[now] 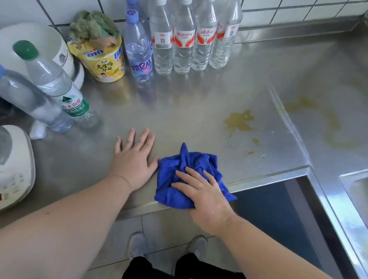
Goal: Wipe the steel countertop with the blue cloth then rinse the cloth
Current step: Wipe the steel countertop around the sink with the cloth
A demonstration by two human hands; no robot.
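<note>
Head cam, one frame. I see the blue cloth (pixel 188 177) bunched up at the near edge of the steel countertop (pixel 198 100), one corner hanging just over the front lip.

R hand (pixel 205 193) lies palm-down on the cloth, fingers nearly straight and spread a little, pressing it to the steel; no curl round the fabric that I can make out.

L hand (pixel 135 161) flat on bare steel just left of the cloth, fingers extended and slightly splayed, holding nothing. Thumb side touches or nearly touches the cloth edge; can't tell which.

Yellowish spill (pixel 239 121) on the counter, beyond and right of the cloth, w/ smaller drops (pixel 254 142) nearer to it. Cloth is apart from the stain.

Back of counter: row of clear water bottles (pixel 184 39) along the tiled wall, instant-noodle cup (pixel 104 62) to their left. White appliance (pixel 7 170) at far left.
</note>
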